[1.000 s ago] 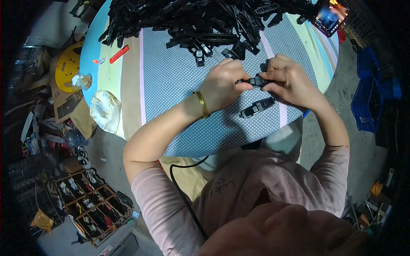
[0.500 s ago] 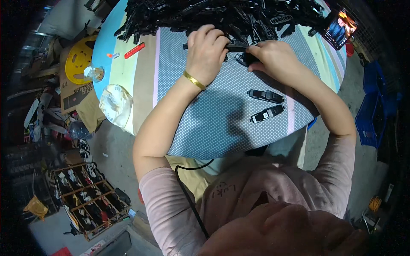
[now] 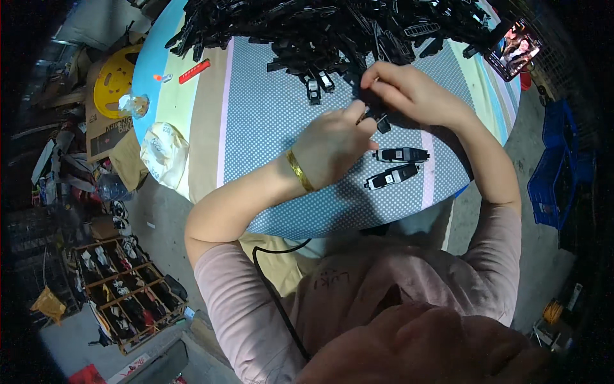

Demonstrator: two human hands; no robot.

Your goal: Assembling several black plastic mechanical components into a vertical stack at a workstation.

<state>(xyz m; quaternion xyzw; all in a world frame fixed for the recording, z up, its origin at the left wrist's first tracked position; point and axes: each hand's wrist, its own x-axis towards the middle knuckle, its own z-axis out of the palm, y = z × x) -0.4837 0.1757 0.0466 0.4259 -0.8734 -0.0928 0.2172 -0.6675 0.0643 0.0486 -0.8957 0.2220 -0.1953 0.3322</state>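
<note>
A big heap of black plastic parts (image 3: 281, 29) lies along the far side of the table. My left hand (image 3: 332, 144), with a gold bracelet at the wrist, is curled palm down over the middle of the cloth. Its fingertips are closed by a small black plastic part (image 3: 383, 123), mostly hidden by the hand. My right hand (image 3: 412, 93) is bent just beyond it, fingers pinched together; what they hold blends into the dark parts behind. Two long black pieces (image 3: 401, 155) (image 3: 392, 176) lie side by side nearer me. Smaller black-and-white pieces (image 3: 313, 91) rest at the heap's edge.
A red strip-shaped object (image 3: 194, 72) and a white plastic bag (image 3: 165, 153) lie at the left of the table. A lit phone (image 3: 513, 49) stands at the far right. Blue crates (image 3: 555, 169) and a shoe rack (image 3: 131, 291) are on the floor.
My left hand has come back from the heap toward me and to the right, closing near my right hand. Smaller black-and-white pieces now show at the heap's edge. My right hand has shifted slightly.
</note>
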